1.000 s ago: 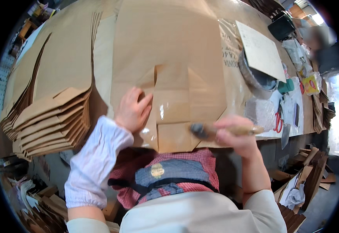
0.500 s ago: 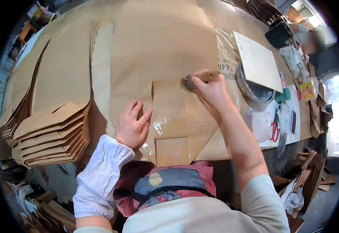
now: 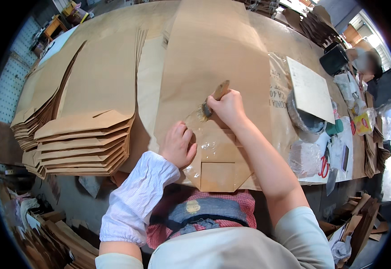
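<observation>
A large brown paper bag (image 3: pixel 213 54) lies flat on the worktable, its near end folded out with angled corners and a squared flap (image 3: pixel 218 176). Wet, shiny patches show on the folded end. My right hand (image 3: pixel 226 109) grips a wooden-handled brush (image 3: pixel 207 108), its bristles against the paper near the upper part of the fold. My left hand (image 3: pixel 178 144) rests on the bag's left edge near the fold, fingers loosely spread and holding nothing. A white sleeve cover is on my left forearm.
Stacks of folded paper bags (image 3: pixel 85 143) lie to the left. At right, a white board (image 3: pixel 310 89) sits over a plastic-lined basin (image 3: pixel 310 121). Red-handled scissors (image 3: pixel 324 166), a knife blade (image 3: pixel 332 181) and a green container (image 3: pixel 334 127) lie nearby. Another person (image 3: pixel 366 60) is at far right.
My right hand has swept the brush left and slightly down across the fold. My left hand still rests at the bag's left edge. The whole view has shifted.
</observation>
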`<state>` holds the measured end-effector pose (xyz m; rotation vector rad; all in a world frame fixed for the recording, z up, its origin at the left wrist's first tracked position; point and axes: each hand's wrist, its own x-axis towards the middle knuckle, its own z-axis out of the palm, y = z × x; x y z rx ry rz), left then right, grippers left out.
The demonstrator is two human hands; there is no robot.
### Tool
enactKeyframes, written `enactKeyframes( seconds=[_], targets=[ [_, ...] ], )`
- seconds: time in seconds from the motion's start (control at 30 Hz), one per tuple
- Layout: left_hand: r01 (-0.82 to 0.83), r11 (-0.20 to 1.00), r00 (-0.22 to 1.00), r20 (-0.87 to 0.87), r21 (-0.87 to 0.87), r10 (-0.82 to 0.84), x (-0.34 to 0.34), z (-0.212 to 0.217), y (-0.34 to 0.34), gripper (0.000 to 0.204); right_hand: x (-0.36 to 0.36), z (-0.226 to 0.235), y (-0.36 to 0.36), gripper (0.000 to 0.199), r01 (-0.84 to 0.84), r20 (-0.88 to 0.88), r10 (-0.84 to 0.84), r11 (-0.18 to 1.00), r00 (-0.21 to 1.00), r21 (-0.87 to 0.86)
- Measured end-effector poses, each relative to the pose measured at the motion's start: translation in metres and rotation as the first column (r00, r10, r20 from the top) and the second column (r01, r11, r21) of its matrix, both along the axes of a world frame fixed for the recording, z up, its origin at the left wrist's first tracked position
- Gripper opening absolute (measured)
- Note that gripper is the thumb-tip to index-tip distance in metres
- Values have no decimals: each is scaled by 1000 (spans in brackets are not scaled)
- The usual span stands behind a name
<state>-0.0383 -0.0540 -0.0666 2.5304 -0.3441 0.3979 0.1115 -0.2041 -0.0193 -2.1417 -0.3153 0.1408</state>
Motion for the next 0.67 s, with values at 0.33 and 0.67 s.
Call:
enactKeyframes(
  seconds=[0.33,0.67],
  targets=[
    [-80,996,996,-37,25,81,-7,-4,-6,35,-79,57,-235,33,63,551,109,957,827,-284],
    [-96,995,957,-272,22,98,28,29,13,27,-85,42,-254,33,-210,242,346,867,906,-452]
  ],
)
